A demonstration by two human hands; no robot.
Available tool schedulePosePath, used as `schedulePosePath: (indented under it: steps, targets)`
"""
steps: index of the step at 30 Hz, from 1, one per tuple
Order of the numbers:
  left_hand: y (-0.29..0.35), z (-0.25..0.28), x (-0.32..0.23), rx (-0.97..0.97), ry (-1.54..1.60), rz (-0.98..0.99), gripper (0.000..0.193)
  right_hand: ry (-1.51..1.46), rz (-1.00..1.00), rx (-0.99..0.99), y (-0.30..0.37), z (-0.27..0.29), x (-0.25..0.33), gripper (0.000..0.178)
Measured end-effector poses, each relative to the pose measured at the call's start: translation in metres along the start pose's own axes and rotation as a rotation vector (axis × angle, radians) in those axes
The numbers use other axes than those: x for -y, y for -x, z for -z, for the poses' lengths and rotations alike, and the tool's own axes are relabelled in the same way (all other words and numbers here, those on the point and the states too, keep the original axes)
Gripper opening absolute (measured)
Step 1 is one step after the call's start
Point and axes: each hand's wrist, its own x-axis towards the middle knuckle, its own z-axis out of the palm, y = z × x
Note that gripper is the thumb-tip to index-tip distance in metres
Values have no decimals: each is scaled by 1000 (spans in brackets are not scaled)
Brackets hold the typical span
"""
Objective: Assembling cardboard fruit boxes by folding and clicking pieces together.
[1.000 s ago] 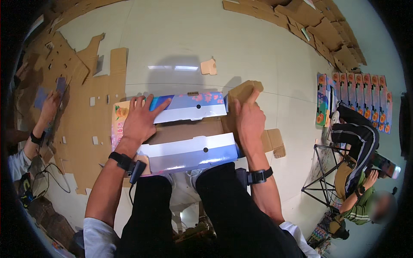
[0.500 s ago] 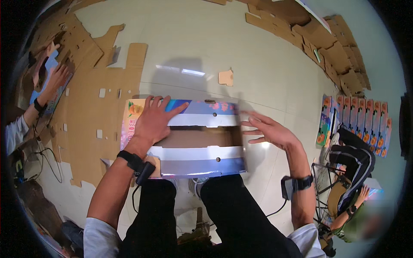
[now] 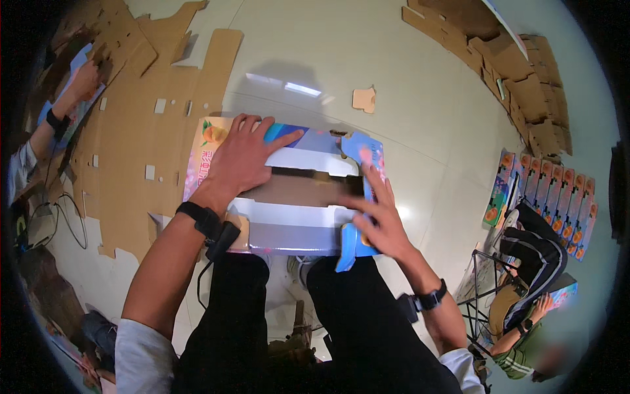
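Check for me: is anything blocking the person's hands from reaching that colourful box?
Nothing visible is in the way. The left hand rests on the box, toward its left end; the right hand, partly blurred, is right at its right end.

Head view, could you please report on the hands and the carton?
Left hand flat on carton, left side; right hand at its right end. Top gap open, blue tab jutting past near edge. Cardboard scrap on floor, apart.

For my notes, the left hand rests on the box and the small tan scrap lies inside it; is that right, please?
Not quite: the head view shows the tan scrap on the floor beyond the box, not inside it; the left hand does rest on the box.
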Motion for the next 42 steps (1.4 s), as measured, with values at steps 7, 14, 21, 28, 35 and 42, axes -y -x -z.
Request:
schedulePosePath:
  steps: [7, 14, 21, 28, 35, 42]
  targets:
    - [-2, -3, 0, 72, 27, 24, 97, -25, -12, 142, 22, 8, 31, 77]
    - [-3, 1, -4, 109, -55, 45, 102, 175, 252, 133, 19, 5, 37, 55]
    - [-3, 1, -4, 174, -104, 67, 97, 219, 400, 197, 16, -3, 39, 43]
    - [-5, 0, -3, 180, -87, 59, 100, 279, 285, 195, 6, -11, 51, 63]
    - [-6, 4, -4, 160, -33, 85, 106, 184, 220, 248, -55, -30, 50, 33]
    - [-10, 12, -1, 134, 99, 69, 96, 135, 89, 235, -52, -31, 52, 38]
